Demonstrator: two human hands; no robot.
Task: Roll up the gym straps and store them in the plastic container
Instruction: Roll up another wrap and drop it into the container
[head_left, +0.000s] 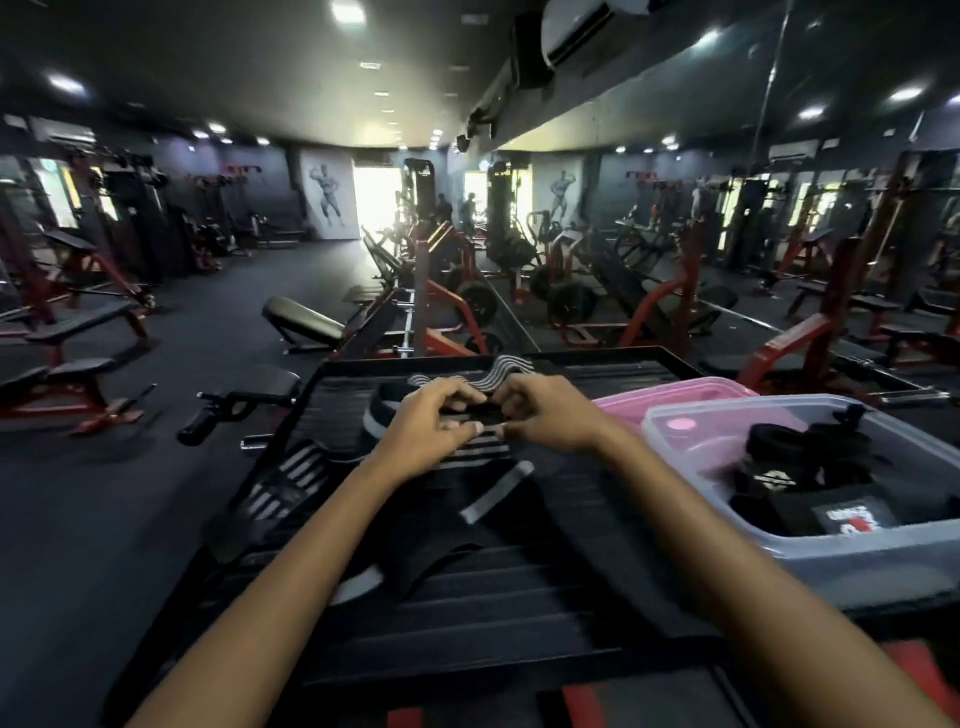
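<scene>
Two bare forearms reach forward over a black ribbed platform (519, 597). At its centre, the left hand (423, 426) and right hand (545, 415) pinch a black-and-grey striped fabric gym strap (470, 452), fingers curled. At three o'clock sits a clear plastic container (841, 540) holding rolled black straps (795, 462); a pink lid (675, 395) lies behind it.

Both of the person's forearms are bare from the bottom edge of the view up to the wrists; no sleeve, cuff or glove shows anywhere along them. The left hand (428, 428) carries no ring, and its wrist has no watch or band. The right hand (548, 415) is just as plain, the wrist uncovered. A few short, pale fingernails catch the light. Nothing else of the person's body is in view.
</scene>
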